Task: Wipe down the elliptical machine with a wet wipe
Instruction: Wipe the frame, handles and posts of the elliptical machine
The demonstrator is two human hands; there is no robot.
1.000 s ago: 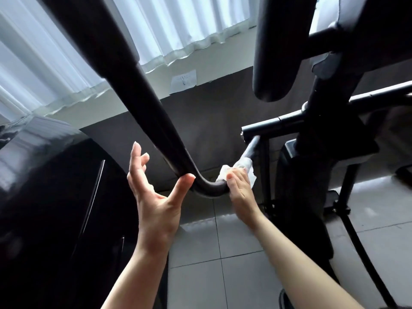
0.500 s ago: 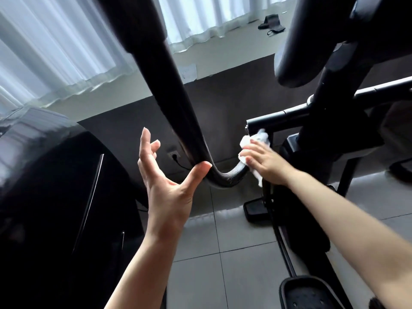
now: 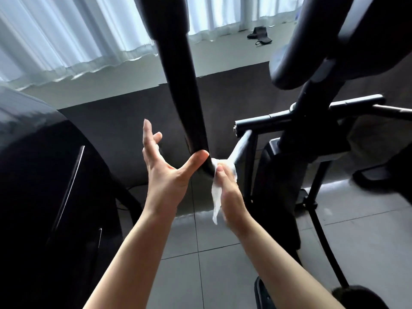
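Your right hand (image 3: 231,192) has come back down the handlebar arm (image 3: 187,85). Half a second ago it had the wet wipe (image 3: 217,192) up near the end of the horizontal crossbar (image 3: 267,120); now it sits at the low bend of the arm, right beside your left thumb. Your fingers curl round the wipe and press it against the bend, with a loose tail of the wipe hanging down past your wrist. So the stroke has reversed: you ran the short upswept section toward the crossbar and are now back at the curve.

Your left hand (image 3: 165,175) has hardly shifted. It is spread wide, fingers straight and pointing up, and only the thumb touches the arm, propped against its underside just above the bend. It grips nothing; it looks like a light brace to steady the arm while the other hand rubs.

For the task, this suggests the bend and the short section beyond it have been wiped, while the long upper run of the arm, rising toward the top of the view, shows no sign either way. The large dark housing (image 3: 33,175) on your left, the centre post (image 3: 312,103) and the pedal (image 3: 260,293) at the bottom edge are also well apart from the wipe. My judgement is that the job is only partly done, and the next sensible move is to slide the wipe upward past your left thumb, which will need to lift away.
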